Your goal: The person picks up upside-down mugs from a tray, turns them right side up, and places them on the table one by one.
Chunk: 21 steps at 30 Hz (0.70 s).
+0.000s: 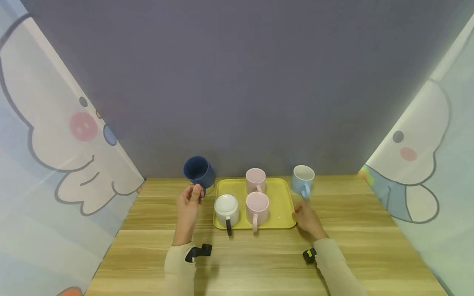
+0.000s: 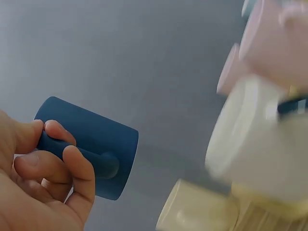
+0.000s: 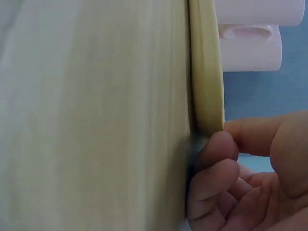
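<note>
Fingers (image 2: pixel 82 167) of left hand (image 1: pixel 189 202) grip a dark-blue mug (image 1: pixel 201 174); right hand (image 1: pixel 307 217) pinches a yellow tray (image 1: pixel 279 203).

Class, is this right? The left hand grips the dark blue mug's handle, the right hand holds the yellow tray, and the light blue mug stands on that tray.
Not quite: the head view shows the light blue mug on the table, beside the yellow tray, not on it. The left hand grips the dark blue mug's handle and the right hand holds the tray.
</note>
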Motion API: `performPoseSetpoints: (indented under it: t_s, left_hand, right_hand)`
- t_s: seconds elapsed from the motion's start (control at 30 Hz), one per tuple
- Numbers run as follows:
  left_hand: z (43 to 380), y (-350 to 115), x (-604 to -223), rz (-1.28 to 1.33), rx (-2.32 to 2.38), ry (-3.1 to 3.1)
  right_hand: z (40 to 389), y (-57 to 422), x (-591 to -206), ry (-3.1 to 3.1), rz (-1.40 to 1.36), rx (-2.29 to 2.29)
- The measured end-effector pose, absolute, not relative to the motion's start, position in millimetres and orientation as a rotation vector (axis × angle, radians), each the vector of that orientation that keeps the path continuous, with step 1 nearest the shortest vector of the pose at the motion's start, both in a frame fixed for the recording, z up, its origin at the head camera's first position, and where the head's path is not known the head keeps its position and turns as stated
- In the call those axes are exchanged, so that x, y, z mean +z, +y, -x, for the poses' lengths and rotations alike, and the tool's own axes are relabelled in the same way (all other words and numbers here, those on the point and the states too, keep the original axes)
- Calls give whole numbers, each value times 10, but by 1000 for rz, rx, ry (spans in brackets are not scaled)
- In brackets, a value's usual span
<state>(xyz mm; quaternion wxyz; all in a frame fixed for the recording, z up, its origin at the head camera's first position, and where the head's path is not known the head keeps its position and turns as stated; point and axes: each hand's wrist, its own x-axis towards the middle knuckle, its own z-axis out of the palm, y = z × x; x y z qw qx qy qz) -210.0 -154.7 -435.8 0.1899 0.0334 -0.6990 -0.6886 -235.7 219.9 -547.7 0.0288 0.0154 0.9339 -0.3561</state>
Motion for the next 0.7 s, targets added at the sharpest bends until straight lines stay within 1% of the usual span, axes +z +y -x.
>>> performPoseSetpoints:
  t_s: [0.13,0.33,0.7]
  left_hand:
    - [2120,-1773,-4410,-180,-1830,-1979]
    - [2189,-2031,-4540,-309,-1708,-2017]
    - [2309,-2227,-4911,-464,-1547,-2203]
  right_hand:
    - [2379,2212,-5484,2860,-63,-1079]
    - [2377,2204,-5462,2775,-59,-1185]
    - [2372,2197,-5460,2679,-116,-1278]
